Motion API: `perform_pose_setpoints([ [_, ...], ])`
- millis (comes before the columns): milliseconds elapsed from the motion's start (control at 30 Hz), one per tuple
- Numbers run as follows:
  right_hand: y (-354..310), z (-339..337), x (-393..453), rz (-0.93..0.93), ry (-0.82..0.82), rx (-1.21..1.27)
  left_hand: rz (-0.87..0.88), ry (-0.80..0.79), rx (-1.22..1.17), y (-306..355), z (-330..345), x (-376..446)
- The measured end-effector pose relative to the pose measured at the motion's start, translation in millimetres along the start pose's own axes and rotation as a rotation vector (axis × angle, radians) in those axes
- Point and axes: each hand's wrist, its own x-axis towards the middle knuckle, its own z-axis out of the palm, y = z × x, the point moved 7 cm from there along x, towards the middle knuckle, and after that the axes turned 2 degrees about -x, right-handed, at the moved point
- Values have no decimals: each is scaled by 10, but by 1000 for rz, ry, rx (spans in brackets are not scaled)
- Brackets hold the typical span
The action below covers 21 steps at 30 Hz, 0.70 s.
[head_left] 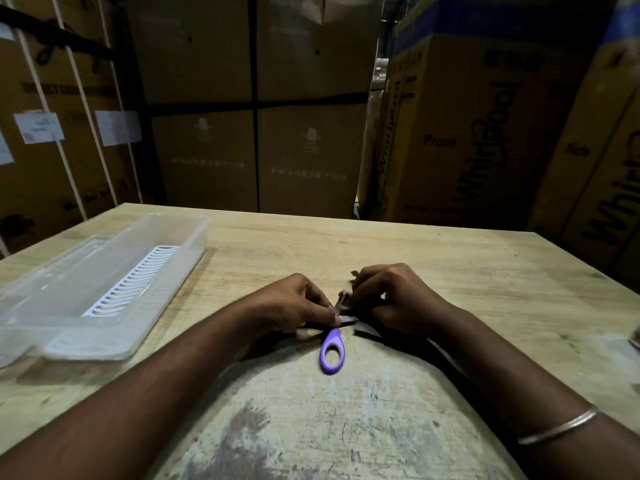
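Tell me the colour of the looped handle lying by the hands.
The handle is purple, and it shows best in the head view.

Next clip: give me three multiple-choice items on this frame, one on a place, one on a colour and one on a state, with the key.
1. The clear plastic container lies:
A) left of the hands
B) right of them
C) between them

2. The handle of the loop-handled tool is:
A) red
B) purple
C) green

3. The left hand and right hand are:
A) flat and open
B) raised far apart
C) curled, pinching work between them

Key:
1 A, it lies left of both forearms.
2 B, the loop is purple.
3 C, both hands' fingers curl where the tool meets a small dark piece.
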Motion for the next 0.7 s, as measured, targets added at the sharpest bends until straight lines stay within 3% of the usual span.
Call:
perform_pose_setpoints([
  [133, 48, -131, -15, 42, 230, 120, 3, 3, 5, 1, 2, 9],
  [300, -106, 93, 58, 7, 51, 209, -3, 4, 1, -13, -6, 21],
  [533, -24, 74, 71, 12, -65, 168, -19, 12, -9, 0, 4, 12],
  [700, 16, -5, 13, 17, 41, 121, -19, 14, 6, 20, 2, 7],
])
